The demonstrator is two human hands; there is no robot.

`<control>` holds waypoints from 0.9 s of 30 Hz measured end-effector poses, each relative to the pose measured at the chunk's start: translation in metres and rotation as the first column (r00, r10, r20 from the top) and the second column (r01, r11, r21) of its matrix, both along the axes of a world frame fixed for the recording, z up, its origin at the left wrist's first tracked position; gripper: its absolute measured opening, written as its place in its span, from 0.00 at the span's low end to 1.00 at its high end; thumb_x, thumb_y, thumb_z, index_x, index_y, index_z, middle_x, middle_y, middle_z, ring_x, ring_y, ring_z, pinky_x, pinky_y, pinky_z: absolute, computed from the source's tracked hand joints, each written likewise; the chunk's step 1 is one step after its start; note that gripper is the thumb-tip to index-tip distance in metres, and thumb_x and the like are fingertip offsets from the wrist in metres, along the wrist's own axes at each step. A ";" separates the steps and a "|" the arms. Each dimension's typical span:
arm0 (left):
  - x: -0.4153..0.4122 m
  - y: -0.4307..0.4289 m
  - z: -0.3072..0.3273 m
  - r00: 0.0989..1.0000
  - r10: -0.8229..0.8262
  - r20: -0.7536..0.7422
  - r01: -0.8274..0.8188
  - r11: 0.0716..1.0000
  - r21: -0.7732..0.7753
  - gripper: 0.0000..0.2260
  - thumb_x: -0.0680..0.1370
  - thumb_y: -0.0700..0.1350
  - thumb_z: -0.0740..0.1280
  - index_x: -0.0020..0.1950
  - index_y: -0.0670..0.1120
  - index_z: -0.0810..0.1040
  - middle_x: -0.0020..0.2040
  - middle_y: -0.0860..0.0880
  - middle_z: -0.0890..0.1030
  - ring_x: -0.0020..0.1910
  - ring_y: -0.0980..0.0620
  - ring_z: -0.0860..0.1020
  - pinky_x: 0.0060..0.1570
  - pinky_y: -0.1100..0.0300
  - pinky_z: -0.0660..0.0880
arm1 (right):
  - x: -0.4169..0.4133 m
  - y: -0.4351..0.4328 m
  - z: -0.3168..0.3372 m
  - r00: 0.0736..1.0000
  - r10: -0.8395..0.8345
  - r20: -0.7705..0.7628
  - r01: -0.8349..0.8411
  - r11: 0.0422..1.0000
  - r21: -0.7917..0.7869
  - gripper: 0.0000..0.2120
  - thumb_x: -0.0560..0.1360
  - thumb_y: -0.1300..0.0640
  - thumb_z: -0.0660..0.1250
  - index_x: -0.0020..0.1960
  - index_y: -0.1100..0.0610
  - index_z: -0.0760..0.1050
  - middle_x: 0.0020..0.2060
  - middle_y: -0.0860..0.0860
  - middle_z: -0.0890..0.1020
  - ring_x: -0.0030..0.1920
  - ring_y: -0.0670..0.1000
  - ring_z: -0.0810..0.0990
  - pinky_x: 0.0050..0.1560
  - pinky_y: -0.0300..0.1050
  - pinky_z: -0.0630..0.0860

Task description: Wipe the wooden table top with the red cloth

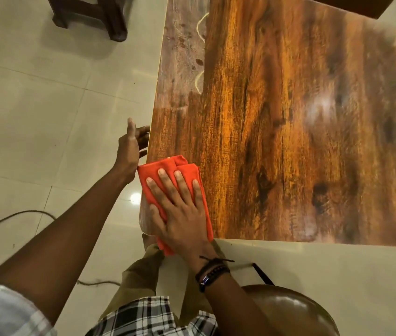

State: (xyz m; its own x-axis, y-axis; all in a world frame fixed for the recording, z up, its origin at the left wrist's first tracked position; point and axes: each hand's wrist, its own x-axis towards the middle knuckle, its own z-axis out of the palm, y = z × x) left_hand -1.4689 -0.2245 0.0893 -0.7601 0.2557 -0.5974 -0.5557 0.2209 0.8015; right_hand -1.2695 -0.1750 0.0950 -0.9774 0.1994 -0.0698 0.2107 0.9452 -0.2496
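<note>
The wooden table top fills the right and middle of the view, orange-brown with dark grain. A folded red cloth lies on its near left corner and hangs a little over the front edge. My right hand presses flat on the cloth with fingers spread. My left hand is just off the table's left edge, fingers apart, holding nothing, its fingertips near the edge. A duller, smeared strip with pale marks runs along the far left side of the table top.
A dark wooden stool stands on the tiled floor at the far left. A cable trails over the floor at left. A round brown chair seat sits close by my right side. My legs are under the table's corner.
</note>
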 end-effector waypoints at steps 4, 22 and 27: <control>-0.017 0.018 0.005 1.000 0.016 -0.003 -0.016 1.000 0.009 0.24 0.84 0.61 0.47 0.50 0.54 0.81 0.42 0.57 0.85 0.41 0.61 0.82 0.42 0.61 0.74 | -0.024 0.038 0.004 0.994 -0.107 -0.023 0.106 0.994 -0.027 0.28 0.82 0.43 0.53 0.81 0.44 0.54 0.82 0.47 0.52 0.82 0.51 0.45 0.79 0.63 0.46; -0.026 0.057 0.000 0.933 0.000 -0.360 -0.082 0.974 -0.212 0.30 0.85 0.56 0.43 0.40 0.37 0.72 0.33 0.47 0.75 0.33 0.51 0.73 0.39 0.59 0.68 | -0.254 0.201 0.014 0.940 -0.333 0.068 0.336 0.942 -0.028 0.27 0.84 0.44 0.50 0.82 0.43 0.47 0.82 0.45 0.46 0.82 0.52 0.43 0.79 0.61 0.39; -0.023 0.056 0.005 0.929 0.036 -0.368 -0.111 0.977 -0.184 0.32 0.85 0.56 0.43 0.45 0.36 0.78 0.39 0.43 0.80 0.39 0.47 0.77 0.47 0.54 0.73 | -0.230 0.174 0.016 0.961 -0.262 0.085 0.260 0.965 0.032 0.27 0.85 0.45 0.50 0.82 0.44 0.46 0.82 0.47 0.45 0.82 0.52 0.42 0.79 0.61 0.39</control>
State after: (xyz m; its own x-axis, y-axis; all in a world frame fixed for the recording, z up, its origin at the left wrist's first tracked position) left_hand -1.4916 -0.1689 0.0945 -0.9451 0.0961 -0.3122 -0.2583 0.3655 0.8943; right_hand -1.4993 -0.0007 0.1113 -0.8815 0.4488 -0.1466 0.4707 0.8592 -0.2006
